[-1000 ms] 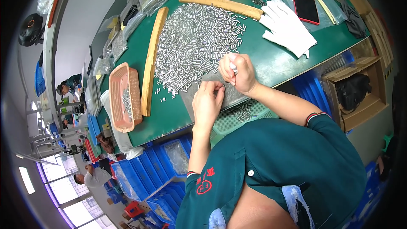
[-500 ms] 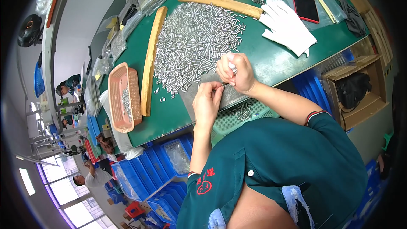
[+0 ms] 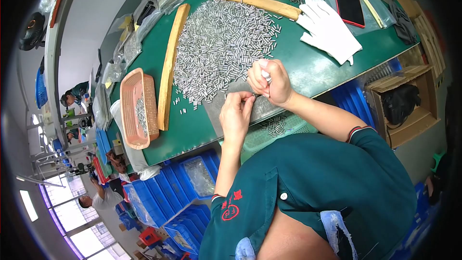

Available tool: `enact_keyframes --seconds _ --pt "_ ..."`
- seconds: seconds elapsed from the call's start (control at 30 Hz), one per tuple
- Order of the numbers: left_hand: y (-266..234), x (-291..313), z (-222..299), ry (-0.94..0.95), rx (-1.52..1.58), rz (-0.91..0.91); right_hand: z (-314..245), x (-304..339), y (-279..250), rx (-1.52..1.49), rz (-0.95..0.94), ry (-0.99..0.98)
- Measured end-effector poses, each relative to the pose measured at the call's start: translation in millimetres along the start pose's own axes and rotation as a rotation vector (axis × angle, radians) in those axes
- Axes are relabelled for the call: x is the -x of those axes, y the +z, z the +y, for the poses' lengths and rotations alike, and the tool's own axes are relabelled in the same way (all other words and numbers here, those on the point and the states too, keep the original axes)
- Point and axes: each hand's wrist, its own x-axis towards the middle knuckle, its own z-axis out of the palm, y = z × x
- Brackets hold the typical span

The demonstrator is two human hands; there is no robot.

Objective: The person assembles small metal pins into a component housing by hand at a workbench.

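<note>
Small silvery metal pins [image 3: 221,48] lie heaped in a wide pile on the green table, and both my hands are at its near edge. My left hand [image 3: 236,115] is closed in a pinch, thumb and fingertips around one small metal pin, mostly hidden. Just right of it, my right hand [image 3: 272,83] is wrapped in a fist around a slim tool with a white handle [image 3: 266,76]. The tool's lower end meets the pin at the left fingertips; its shape is too small to make out. Under the hands lies a grey metal plate [image 3: 216,115].
Wooden strips [image 3: 173,67] border the pile. A pink basket [image 3: 126,110] with pins stands left; a green basket [image 3: 252,139] with pins sits below the table edge. White gloves [image 3: 329,33] and a phone [image 3: 347,1] lie right. Blue bins [image 3: 168,190] stand below; another person [image 3: 106,197] is far left.
The view has shifted slightly. Both hands stay together at the plate with almost the same grip; the right fist has turned only a little.
</note>
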Motion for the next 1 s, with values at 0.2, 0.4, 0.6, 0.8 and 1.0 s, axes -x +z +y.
enact_keyframes --seconds 0.2,0.4,0.6,0.8,1.0 --pt "0.1 -1.0 0.1 -0.009 -0.010 -0.007 0.5 -1.3 -2.3 -0.039 -0.016 0.000" --pt "0.4 -1.3 -1.2 0.034 -0.031 0.008 4.7 -0.1 0.7 0.189 -0.139 -0.119" --pt "-4.5 -2.7 5.0 0.022 -0.075 -0.035 6.2 -4.6 -0.1 0.183 -0.103 -0.097" --pt "-12.7 -0.2 7.2 0.185 -0.151 -0.088 1.5 -4.3 -0.7 0.036 0.046 -0.021" --pt "-15.0 1.5 12.6 0.049 -0.042 -0.123 0.9 -3.7 -2.7 0.056 0.019 -0.056"
